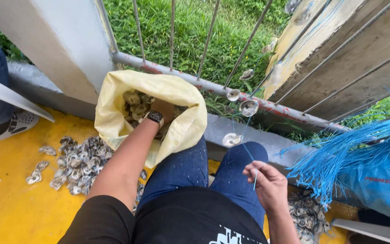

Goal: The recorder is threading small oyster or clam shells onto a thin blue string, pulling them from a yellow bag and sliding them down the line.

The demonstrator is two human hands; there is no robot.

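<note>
- Reaching into the yellow sack (pixel 177 97), the left hand (pixel 163 108) is sunk among the oyster shells (pixel 134 103) inside; the fingers are hidden, so whether they're spread or curled can't be told. A dark wristwatch (pixel 155 117) is worn on that wrist.
- A thin blue string (pixel 249 153) is pinched between thumb and fingers of the right hand (pixel 269 183), above the right knee.
- A few shells are already threaded on that string (pixel 248 107), hung against the metal railing (pixel 267 105).
- Shells like these are probably stiff, rough and sharp-edged, a bit brittle at the rim, so they're best taken by the flat faces.
- The string looks light and floppy, so it's best held near its tip.
- More shells are piled on the yellow floor (pixel 10 208), a blue string bundle (pixel 339 153) at right.
</note>
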